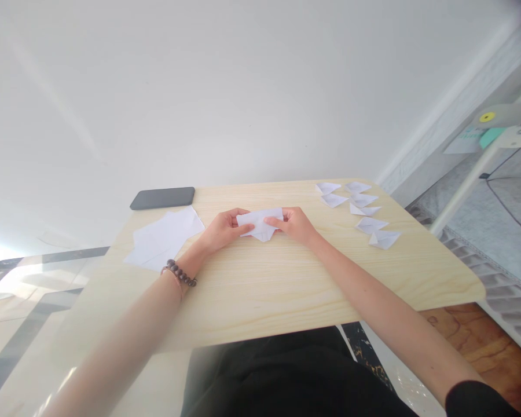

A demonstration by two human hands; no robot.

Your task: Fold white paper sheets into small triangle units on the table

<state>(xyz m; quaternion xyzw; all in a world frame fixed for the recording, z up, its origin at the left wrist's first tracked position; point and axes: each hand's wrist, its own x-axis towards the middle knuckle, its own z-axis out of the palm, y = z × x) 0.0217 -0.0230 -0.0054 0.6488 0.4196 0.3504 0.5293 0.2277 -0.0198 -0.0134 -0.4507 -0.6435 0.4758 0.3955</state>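
Note:
A partly folded white paper [263,223] is held above the middle of the table, its straight edge up and a pointed flap hanging below. My left hand [226,229] grips its left end, thumb in front and fingers behind. At the right end, my right hand [297,225] pinches it the same way, with the thumb lying on the paper's face. The fingertips behind the sheet are mostly hidden. Loose white sheets [162,236] lie overlapping near my left forearm. Several small folded paper boats [363,200] stand in loose rows on the right.
The light wooden table [260,295] has rounded corners and meets a white wall [252,87] at the back. A dark phone [162,198] lies at its back left. Beyond the right edge rises a pale metal pole [464,185] with a grey fitting.

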